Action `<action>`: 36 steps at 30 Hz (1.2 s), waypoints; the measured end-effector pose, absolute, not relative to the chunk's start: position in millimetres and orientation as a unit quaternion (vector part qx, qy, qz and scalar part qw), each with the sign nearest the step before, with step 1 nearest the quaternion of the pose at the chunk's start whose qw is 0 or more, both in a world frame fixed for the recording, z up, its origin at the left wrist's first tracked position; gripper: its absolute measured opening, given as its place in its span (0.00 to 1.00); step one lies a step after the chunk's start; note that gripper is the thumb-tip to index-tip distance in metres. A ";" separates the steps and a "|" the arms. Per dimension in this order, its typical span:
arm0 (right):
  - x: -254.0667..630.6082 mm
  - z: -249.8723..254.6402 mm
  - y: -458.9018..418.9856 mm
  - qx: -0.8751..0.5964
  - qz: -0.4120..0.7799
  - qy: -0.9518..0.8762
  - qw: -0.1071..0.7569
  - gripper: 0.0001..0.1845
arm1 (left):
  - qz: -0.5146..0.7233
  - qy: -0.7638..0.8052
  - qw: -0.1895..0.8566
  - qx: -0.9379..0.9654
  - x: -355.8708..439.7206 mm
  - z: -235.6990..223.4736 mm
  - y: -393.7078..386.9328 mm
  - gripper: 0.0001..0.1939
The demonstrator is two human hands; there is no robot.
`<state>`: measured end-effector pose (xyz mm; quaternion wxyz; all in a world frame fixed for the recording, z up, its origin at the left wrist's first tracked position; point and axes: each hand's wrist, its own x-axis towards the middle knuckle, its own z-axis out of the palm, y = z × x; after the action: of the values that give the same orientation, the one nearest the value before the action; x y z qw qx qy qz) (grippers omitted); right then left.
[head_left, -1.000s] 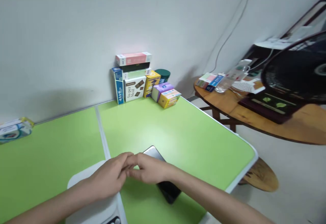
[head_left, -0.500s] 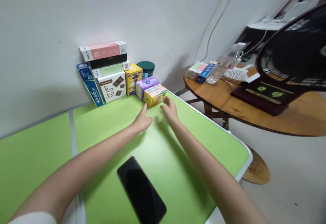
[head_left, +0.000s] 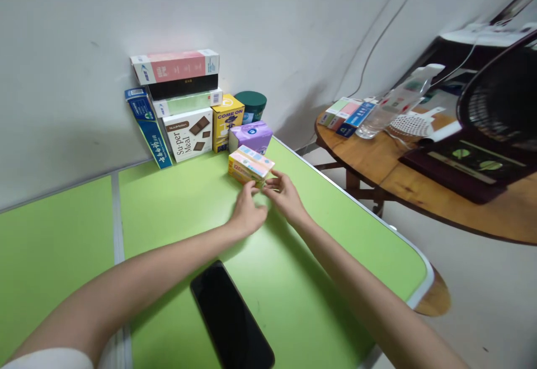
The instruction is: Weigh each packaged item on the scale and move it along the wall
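Observation:
A small yellow-and-pink pack [head_left: 249, 166], seemingly of tissues, sits at an angle on the green table [head_left: 168, 207]. My right hand [head_left: 287, 195] pinches its right end between thumb and fingers. At the pack's near face, my left hand [head_left: 248, 212] touches or nearly touches it with its fingertips. The left thumb stands apart from the fingers, and no grip shows there. Just behind is a purple pack [head_left: 254, 136], with a yellow box [head_left: 226, 120] to its left and a dark green-lidded tub [head_left: 250, 100] at the back.
Several boxes lean or lie stacked by the wall, among them a white box [head_left: 188, 134], a blue box [head_left: 149, 128] and a pink box [head_left: 180, 67]. A black phone [head_left: 230, 316] lies near me. A wooden table [head_left: 390, 179] on the right bears a bottle [head_left: 398, 100] and a fan [head_left: 499, 95].
The yellow-and-pink pack has come away from the purple pack towards me and turned. My hands have closed in on it, the right taking its end. The view has shifted slightly.

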<state>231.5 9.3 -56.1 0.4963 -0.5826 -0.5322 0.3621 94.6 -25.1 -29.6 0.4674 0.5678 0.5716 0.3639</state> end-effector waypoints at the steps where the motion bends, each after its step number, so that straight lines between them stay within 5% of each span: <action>1: 231.2 -56.1 6.8 -0.589 0.365 -0.534 0.485 0.36 | 0.370 0.603 0.431 0.559 88.8 -27.0 -22.0 0.33; 5: 219.5 -49.2 7.5 -0.582 0.399 -0.552 0.445 0.44 | 0.372 0.662 0.374 0.532 59.2 -15.4 9.1 0.36; 16: 175.0 -32.2 -31.0 -0.555 0.360 -0.593 0.459 0.22 | 0.410 0.640 0.331 0.560 18.1 -23.1 -34.9 0.54; 21: 168.9 -23.2 6.8 -0.580 0.330 -0.562 0.489 0.30 | 0.397 0.584 0.403 0.583 1.4 -18.7 12.2 0.57; 26: 150.7 -24.7 11.1 -0.542 0.427 -0.570 0.446 0.35 | 0.394 0.587 0.406 0.579 16.0 -20.6 9.9 0.60; 33: 128.6 -34.2 -43.6 -0.495 0.554 -0.563 0.363 0.37 | 0.426 0.658 0.346 0.515 15.6 -26.0 -21.0 0.56; 36: 115.2 -28.6 -59.1 -0.481 0.577 -0.564 0.342 0.39 | 0.422 0.661 0.339 0.520 0.1 -22.5 -25.0 0.44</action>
<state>115.2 -59.1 -28.6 0.3420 -0.4812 -0.5640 0.5774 0.1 -25.0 -22.5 0.3392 0.5196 0.6607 0.4224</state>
